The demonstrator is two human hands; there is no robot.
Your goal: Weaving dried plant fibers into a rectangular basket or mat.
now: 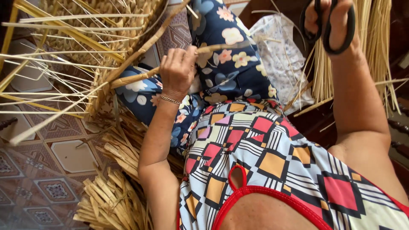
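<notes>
Strip: a flat, pale straw strip (140,76) runs slantwise from the woven work at upper left, across the lap, and on past the fingers toward the upper middle of the view; its far end lies over the flowered cloth.
Left hand: the left hand (178,70) is closed around the strip, fingers curled tight over it and thumb pressed on top; a thin chain bracelet (170,100) sits at the wrist; the forearm runs down toward the lower middle.
Right hand: the right hand (330,19) is raised at the top right, partly cut by the frame edge; its fingers are pushed through the loops of black-handled scissors (328,30); the grip is narrow and wrapped on the handles; the blades are out of view, so whether they are apart cannot be told.
Woven work: a half-made basket (89,38) of straw fills the upper left, with many thin loose stakes fanning out leftward over the floor; the held strip joins its edge.
Lap: dark blue trousers (226,55) with pale flowers lie under the left hand; below them is a top (264,157) of red, orange and striped squares with red trim at the neck.
Straw on floor: cut bundles of straw (113,200) lie heaped just beside the left elbow, at lower left.
Straw at right: long upright stalks (370,47) stand behind the right forearm; a pale printed cloth (281,55) lies between them and the trousers.
Floor: patterned tiles (47,179) show at the left.
</notes>
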